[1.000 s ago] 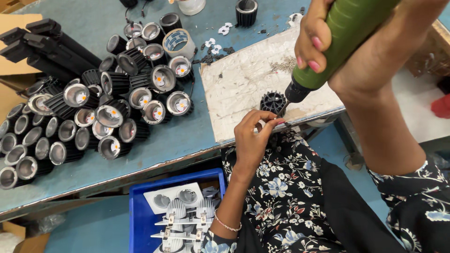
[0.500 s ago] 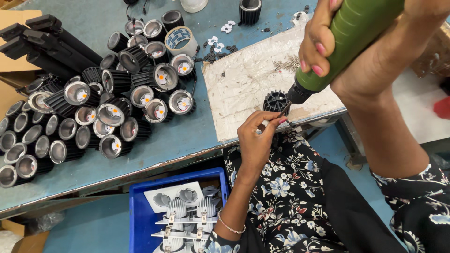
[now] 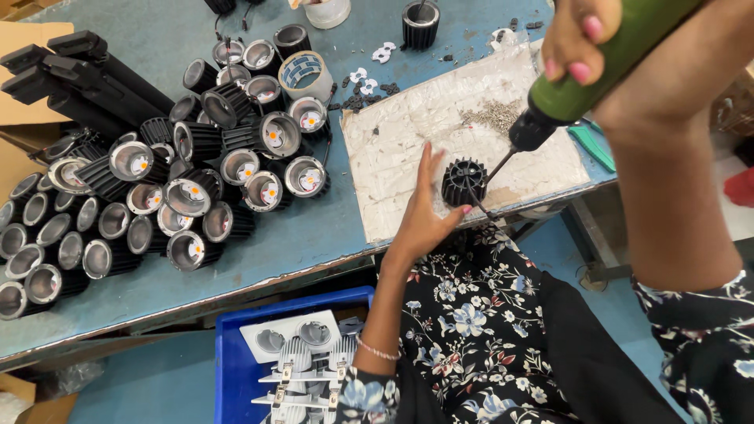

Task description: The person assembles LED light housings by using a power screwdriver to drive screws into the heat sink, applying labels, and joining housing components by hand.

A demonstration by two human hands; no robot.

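My right hand [image 3: 577, 39] grips a green electric screwdriver [image 3: 605, 67], held tilted, its thin bit pointing down at a black finned heat sink [image 3: 463, 180]. That heat sink stands on a worn white mat [image 3: 416, 126] near the table's front edge. My left hand [image 3: 428, 212] rests on the mat just left of the heat sink, fingers spread, thumb touching its lower side. A small heap of screws [image 3: 495, 116] lies on the mat behind it.
A large pile of black finned lamp housings [image 3: 196, 173] with reflectors covers the left of the blue table [image 3: 314, 235]. Tape roll [image 3: 306, 74], black rails [image 3: 86, 74], another heat sink [image 3: 420, 23] at the back. A blue crate [image 3: 232, 369] of white fittings sits below.
My left hand has let go of the heat sink's front and opened flat on the mat beside it. The view has shifted closer; the screwdriver stays over the heat sink.
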